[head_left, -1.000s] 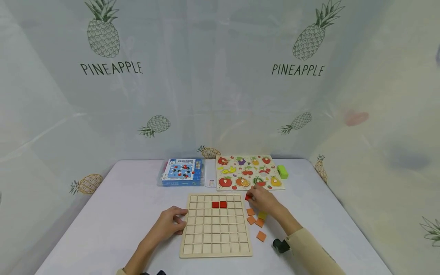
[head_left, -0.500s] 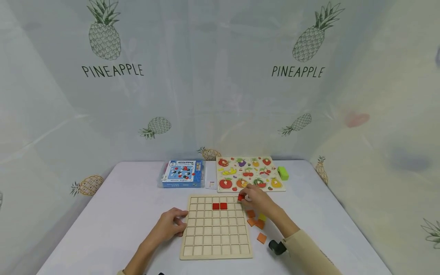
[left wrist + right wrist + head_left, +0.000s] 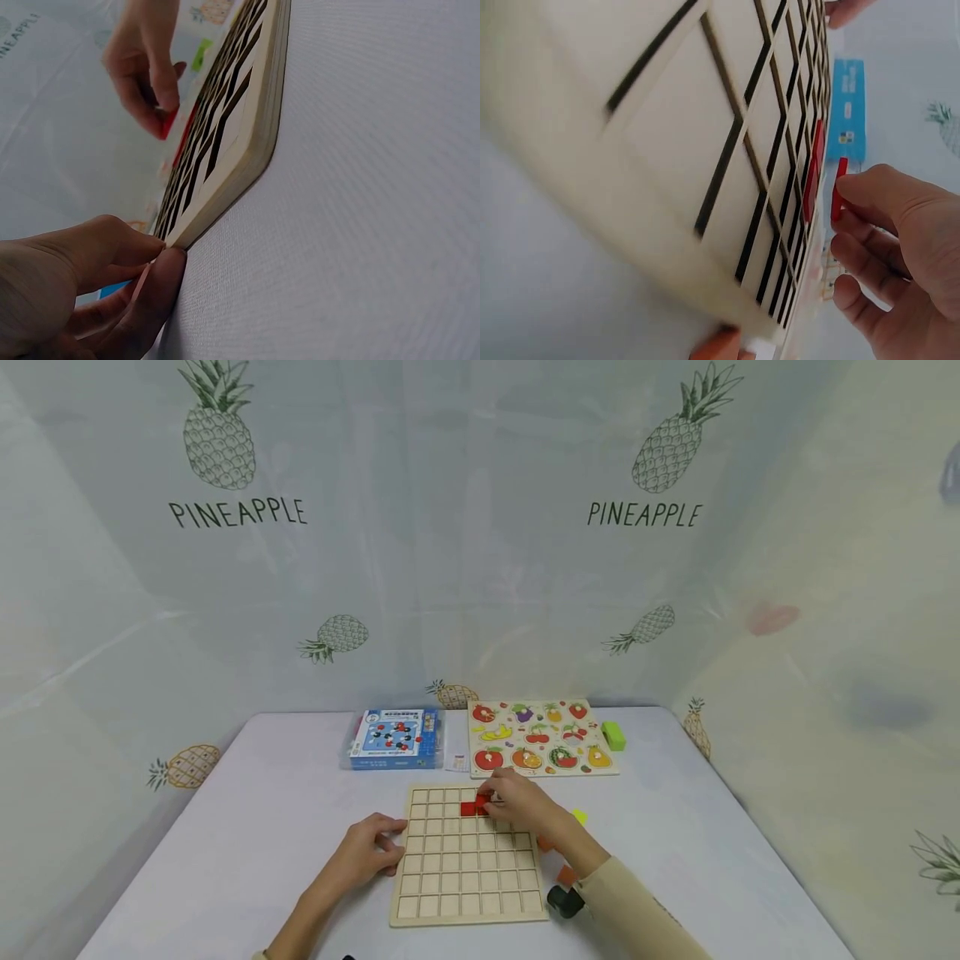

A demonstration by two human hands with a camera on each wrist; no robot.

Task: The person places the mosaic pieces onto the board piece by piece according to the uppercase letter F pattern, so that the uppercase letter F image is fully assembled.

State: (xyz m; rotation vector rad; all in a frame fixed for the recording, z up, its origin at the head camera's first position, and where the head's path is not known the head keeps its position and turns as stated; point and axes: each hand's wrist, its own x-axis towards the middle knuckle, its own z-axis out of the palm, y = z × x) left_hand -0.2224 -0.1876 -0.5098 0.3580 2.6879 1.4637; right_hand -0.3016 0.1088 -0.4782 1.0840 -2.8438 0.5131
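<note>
My left hand (image 3: 367, 847) grips the left edge of a pale wooden grid board (image 3: 471, 862) between thumb and fingers. My right hand (image 3: 521, 803) is over the board's upper middle. Its thumb and index finger pinch a small red square tile (image 3: 840, 187); in the right wrist view the tile stands tilted, just apart from the board. Two red tiles lie side by side in the second row from the back. The left one (image 3: 468, 809) shows in the head view, while the fingers and held tile partly cover the right one.
Orange tiles (image 3: 567, 876) and a yellow tile (image 3: 580, 817) lie right of the board, partly hidden by the right forearm. Behind stand a blue boxed set (image 3: 393, 739), a fruit puzzle board (image 3: 542, 739) and a green block (image 3: 613, 736).
My right hand has picked up the red tile from the table right of the board and carried it left over the grid. My left hand stays at the board's edge.
</note>
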